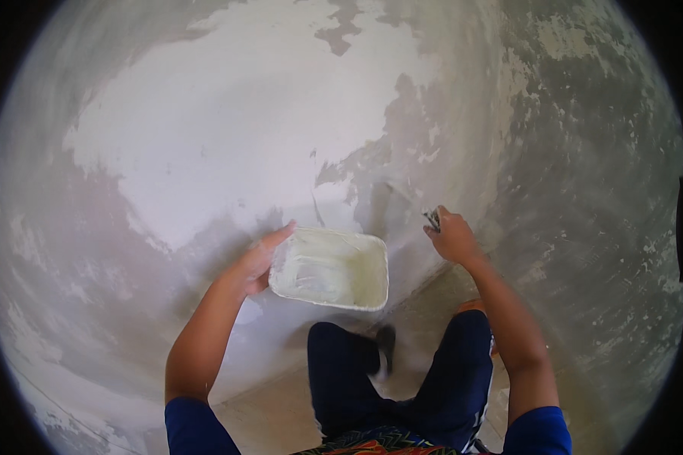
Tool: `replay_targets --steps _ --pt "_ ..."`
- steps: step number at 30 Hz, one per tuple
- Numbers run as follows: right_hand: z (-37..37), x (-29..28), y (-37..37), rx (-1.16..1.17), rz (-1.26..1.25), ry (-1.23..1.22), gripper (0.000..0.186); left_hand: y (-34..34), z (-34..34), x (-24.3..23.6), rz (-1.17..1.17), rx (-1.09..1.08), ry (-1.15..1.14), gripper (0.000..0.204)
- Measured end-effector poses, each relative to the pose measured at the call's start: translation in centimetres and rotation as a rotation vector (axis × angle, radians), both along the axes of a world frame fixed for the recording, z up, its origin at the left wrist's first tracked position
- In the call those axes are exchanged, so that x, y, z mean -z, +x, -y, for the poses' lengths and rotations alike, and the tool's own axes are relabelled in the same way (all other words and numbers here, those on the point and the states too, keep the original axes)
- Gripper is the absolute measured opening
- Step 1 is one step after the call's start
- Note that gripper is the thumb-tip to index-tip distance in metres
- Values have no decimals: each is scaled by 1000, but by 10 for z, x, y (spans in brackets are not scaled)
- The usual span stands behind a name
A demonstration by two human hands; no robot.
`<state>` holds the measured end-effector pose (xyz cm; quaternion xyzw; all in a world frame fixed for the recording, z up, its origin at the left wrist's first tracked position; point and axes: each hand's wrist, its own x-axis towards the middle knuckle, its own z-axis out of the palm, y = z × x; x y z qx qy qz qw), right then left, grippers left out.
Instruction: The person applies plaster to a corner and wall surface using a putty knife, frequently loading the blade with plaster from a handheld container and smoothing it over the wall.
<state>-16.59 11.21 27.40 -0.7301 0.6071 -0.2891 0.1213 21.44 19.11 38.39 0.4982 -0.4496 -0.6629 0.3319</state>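
My left hand (260, 259) grips the left end of a pale, plaster-smeared rectangular tray (326, 265), which is held out in front of the wall with a thin white residue inside. To the tray's right, my right hand (451, 233) has its fingers closed on the handle of a putty knife (431, 216). Its blade is faint against the wall, reaching up and left; whether it touches the surface I cannot tell. White plaster (228, 114) covers a large irregular patch of the grey wall above the tray.
A darker grey wall surface (592, 197) with scattered white flecks runs down the right side, seemingly meeting the patched wall at a corner. A dusty floor (265, 409) shows below, with my legs in dark trousers and a foot near the wall's base.
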Motion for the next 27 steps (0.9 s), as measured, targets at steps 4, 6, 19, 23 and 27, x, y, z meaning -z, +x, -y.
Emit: replay_targets --steps 4,6,19,23,27 --pt "2 -46 8 10 328 -220 29 -16 42 -24 185 179 -23 69" --pt "17 -47 15 54 418 -311 31 -26 66 -34 229 314 -44 69" --pt "49 153 148 123 263 109 29 -42 110 -18 136 432 44 69" --pt "36 241 83 -28 117 -33 37 -51 110 -18 192 425 69 70" --pt "19 187 68 164 159 47 42 -21 86 -12 279 232 35 69"
